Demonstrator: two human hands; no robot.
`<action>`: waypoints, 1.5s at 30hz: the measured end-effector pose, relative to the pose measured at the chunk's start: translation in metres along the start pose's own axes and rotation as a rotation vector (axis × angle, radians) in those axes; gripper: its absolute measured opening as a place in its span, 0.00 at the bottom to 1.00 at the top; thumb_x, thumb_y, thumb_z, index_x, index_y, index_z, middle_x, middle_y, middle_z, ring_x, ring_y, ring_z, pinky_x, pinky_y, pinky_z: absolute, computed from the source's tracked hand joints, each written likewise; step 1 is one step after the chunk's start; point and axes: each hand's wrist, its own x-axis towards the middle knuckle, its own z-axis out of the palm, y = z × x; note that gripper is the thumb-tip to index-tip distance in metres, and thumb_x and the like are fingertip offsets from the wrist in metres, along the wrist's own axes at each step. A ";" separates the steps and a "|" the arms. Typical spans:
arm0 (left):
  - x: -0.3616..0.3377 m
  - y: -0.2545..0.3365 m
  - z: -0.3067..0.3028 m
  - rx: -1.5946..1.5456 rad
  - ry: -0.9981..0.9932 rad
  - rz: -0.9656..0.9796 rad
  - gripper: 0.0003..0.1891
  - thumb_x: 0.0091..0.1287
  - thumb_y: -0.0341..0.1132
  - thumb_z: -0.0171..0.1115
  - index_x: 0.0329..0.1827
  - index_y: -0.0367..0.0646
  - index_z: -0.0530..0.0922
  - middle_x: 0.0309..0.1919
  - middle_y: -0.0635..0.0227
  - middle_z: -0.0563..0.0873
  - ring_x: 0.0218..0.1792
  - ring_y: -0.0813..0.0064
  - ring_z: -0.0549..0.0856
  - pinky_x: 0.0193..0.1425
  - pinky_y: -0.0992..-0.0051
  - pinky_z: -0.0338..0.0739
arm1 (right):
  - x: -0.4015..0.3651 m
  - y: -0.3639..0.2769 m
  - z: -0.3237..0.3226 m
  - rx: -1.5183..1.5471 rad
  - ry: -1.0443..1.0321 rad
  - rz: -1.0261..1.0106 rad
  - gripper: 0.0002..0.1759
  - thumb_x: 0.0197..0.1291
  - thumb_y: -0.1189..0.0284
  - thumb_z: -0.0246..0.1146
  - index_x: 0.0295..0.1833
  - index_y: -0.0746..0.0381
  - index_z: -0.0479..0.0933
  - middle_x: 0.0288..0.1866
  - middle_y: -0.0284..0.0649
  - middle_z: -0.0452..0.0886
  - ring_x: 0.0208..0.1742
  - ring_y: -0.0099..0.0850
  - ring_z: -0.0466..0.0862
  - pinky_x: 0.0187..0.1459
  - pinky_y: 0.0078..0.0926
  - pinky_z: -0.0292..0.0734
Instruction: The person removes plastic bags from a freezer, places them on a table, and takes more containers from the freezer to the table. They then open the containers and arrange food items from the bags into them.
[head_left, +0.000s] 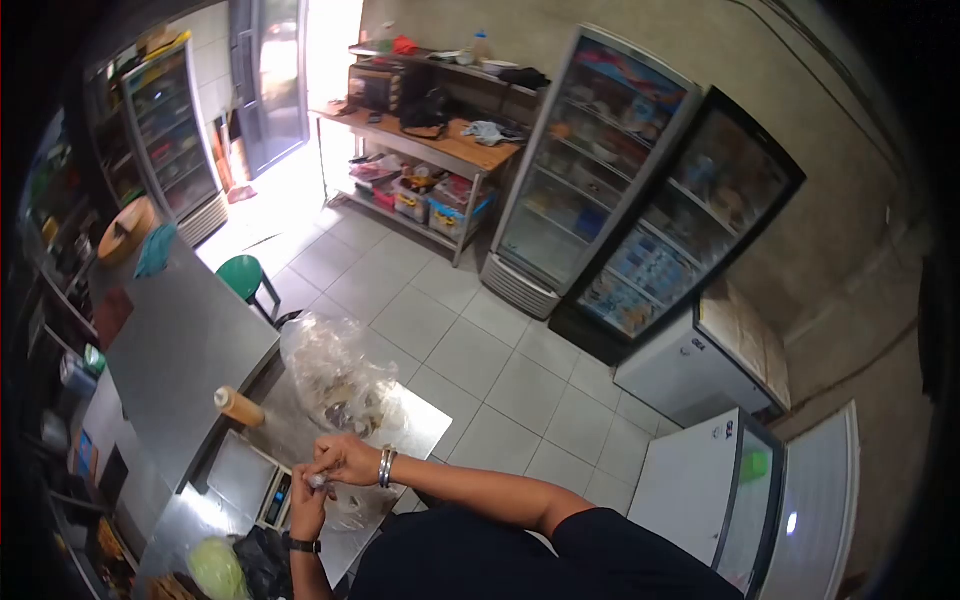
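My left hand (306, 506), with a black watch at the wrist, is closed beside the digital scale (275, 497). My right hand (346, 459), wearing silvery bracelets, meets it with fingers pinched together. Between the fingertips of both hands shows a small piece of clear plastic (318, 481); what it belongs to is partly hidden. Just beyond my right hand lies a large clear plastic bag (335, 365) with darker contents at its lower end. More crumpled clear plastic (350, 507) lies under my hands on the steel table (425, 425).
A squeeze bottle (240, 406) with pale sauce stands past the scale. Near my left forearm are a green cabbage-like ball (217, 568) and a black bag (262, 562). A green stool (240, 275) stands beyond the table. Glass-door fridges (600, 150) and chest freezers (680, 500) line the right.
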 end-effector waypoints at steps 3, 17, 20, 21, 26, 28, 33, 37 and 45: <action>-0.010 0.010 0.001 -0.051 0.090 -0.092 0.20 0.68 0.28 0.62 0.57 0.43 0.62 0.38 0.67 0.76 0.40 0.75 0.78 0.51 0.75 0.75 | -0.004 0.014 0.015 -0.001 0.423 0.023 0.12 0.50 0.74 0.71 0.43 0.52 0.88 0.32 0.39 0.82 0.35 0.33 0.85 0.37 0.32 0.78; -0.014 0.019 -0.013 0.481 0.051 0.273 0.16 0.56 0.20 0.62 0.45 0.40 0.67 0.41 0.62 0.73 0.45 0.69 0.77 0.56 0.72 0.71 | -0.004 0.044 0.027 0.440 -0.517 0.428 0.07 0.54 0.78 0.61 0.34 0.61 0.85 0.22 0.28 0.78 0.21 0.21 0.73 0.25 0.27 0.66; -0.013 0.035 -0.006 0.886 0.156 0.408 0.09 0.48 0.20 0.65 0.31 0.39 0.76 0.39 0.56 0.76 0.42 0.57 0.79 0.52 0.63 0.72 | -0.005 0.051 0.026 0.724 -0.640 0.434 0.07 0.55 0.78 0.61 0.35 0.60 0.84 0.24 0.26 0.79 0.22 0.18 0.72 0.25 0.23 0.66; -0.015 0.034 -0.011 0.885 0.152 0.414 0.09 0.48 0.20 0.65 0.31 0.39 0.76 0.39 0.56 0.76 0.42 0.57 0.79 0.52 0.63 0.72 | -0.009 0.035 0.022 0.771 -0.535 0.434 0.05 0.55 0.78 0.61 0.34 0.60 0.83 0.24 0.26 0.79 0.22 0.18 0.72 0.26 0.21 0.65; -0.021 0.049 -0.018 0.849 -0.096 0.213 0.09 0.54 0.27 0.72 0.36 0.39 0.81 0.31 0.58 0.84 0.31 0.62 0.84 0.38 0.70 0.78 | 0.001 0.053 0.026 0.794 -0.402 0.443 0.06 0.54 0.79 0.61 0.33 0.59 0.83 0.24 0.25 0.78 0.23 0.17 0.72 0.26 0.18 0.65; -0.021 0.048 -0.021 0.839 -0.098 0.155 0.09 0.56 0.28 0.73 0.36 0.37 0.80 0.30 0.58 0.85 0.30 0.65 0.85 0.38 0.71 0.79 | 0.006 0.055 0.031 0.696 -0.384 0.431 0.05 0.52 0.82 0.64 0.35 0.64 0.83 0.24 0.26 0.79 0.23 0.17 0.74 0.25 0.19 0.68; -0.024 0.016 -0.040 0.500 -0.072 -0.020 0.09 0.61 0.29 0.71 0.36 0.33 0.80 0.29 0.62 0.86 0.29 0.75 0.84 0.37 0.72 0.79 | 0.021 0.052 0.027 0.630 -0.400 0.468 0.04 0.50 0.82 0.64 0.32 0.64 0.82 0.23 0.28 0.78 0.23 0.19 0.75 0.26 0.21 0.71; -0.033 0.007 -0.066 0.578 -0.031 0.150 0.09 0.65 0.31 0.66 0.31 0.33 0.80 0.20 0.62 0.82 0.25 0.73 0.85 0.30 0.74 0.77 | 0.020 0.073 0.014 0.194 -0.158 0.235 0.08 0.51 0.77 0.70 0.39 0.63 0.85 0.33 0.35 0.88 0.32 0.23 0.84 0.34 0.23 0.79; -0.065 -0.029 -0.169 0.779 0.205 -0.010 0.20 0.56 0.42 0.77 0.32 0.36 0.74 0.27 0.65 0.76 0.29 0.69 0.76 0.36 0.70 0.72 | -0.070 0.122 -0.078 -0.611 0.430 0.469 0.27 0.54 0.64 0.74 0.60 0.57 0.80 0.46 0.44 0.82 0.38 0.36 0.84 0.39 0.36 0.82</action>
